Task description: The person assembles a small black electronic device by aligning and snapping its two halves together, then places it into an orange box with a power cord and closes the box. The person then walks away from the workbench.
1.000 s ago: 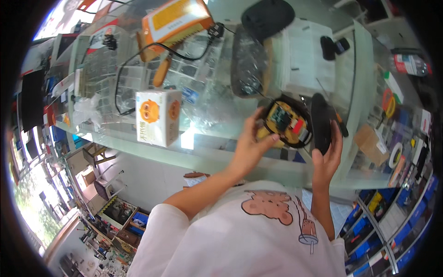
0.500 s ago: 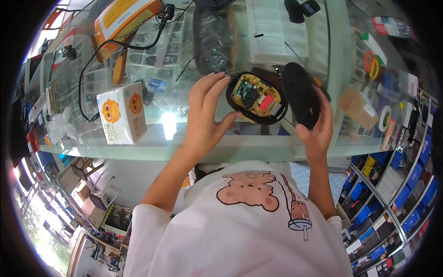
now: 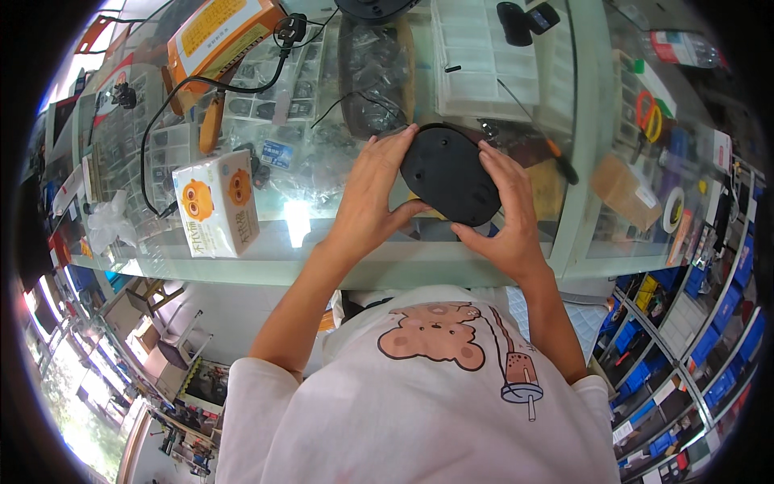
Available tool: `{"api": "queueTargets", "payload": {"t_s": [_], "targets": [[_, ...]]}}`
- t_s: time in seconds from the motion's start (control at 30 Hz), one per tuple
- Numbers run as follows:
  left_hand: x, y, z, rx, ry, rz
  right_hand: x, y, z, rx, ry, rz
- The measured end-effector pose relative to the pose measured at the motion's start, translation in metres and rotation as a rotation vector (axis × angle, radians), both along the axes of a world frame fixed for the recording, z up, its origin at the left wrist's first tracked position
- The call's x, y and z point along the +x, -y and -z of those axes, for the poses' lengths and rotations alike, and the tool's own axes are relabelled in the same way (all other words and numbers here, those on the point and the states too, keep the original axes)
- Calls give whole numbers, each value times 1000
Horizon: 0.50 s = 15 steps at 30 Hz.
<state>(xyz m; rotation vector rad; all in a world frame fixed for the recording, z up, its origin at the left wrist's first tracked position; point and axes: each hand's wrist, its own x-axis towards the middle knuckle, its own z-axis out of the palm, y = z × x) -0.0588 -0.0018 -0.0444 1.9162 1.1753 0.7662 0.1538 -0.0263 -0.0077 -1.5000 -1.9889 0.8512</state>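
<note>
Between my hands, above the front of the glass counter, is a black oval plastic cover (image 3: 451, 179) with small round holes in its upper face. It lies over the open housing, whose circuit board is now hidden. My left hand (image 3: 372, 187) grips the left side, fingers along the far edge and thumb at the near edge. On the other side my right hand (image 3: 509, 216) holds the cover, with its fingers on the right edge and its thumb at the near right end. Whether cover and housing fit flush cannot be seen. A dark wire (image 3: 347, 98) shows beyond the left fingers.
A screwdriver (image 3: 561, 163) lies just right of my right hand. To the left stand a tissue pack (image 3: 211, 206), a black power cord (image 3: 145, 153) and an orange box (image 3: 222, 40). Farther back are a clear compartment box (image 3: 484, 81) and a tray of bagged parts (image 3: 375, 73). Scissors (image 3: 647, 117) lie far right.
My right hand has brought the black cover leftward and laid it over the open housing, hiding the circuit board. My left hand stays at the housing's left side.
</note>
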Motion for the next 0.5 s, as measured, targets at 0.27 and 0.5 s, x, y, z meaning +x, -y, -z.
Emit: {"api": "queueTargets", "payload": {"t_s": [0.27,0.5], "targets": [[4,5,5,-5,70,-31,-2,1,1,-9,-22,4],[4,6,6,-9,89,-59,-1,-3,-4,-47,9,-19]]}}
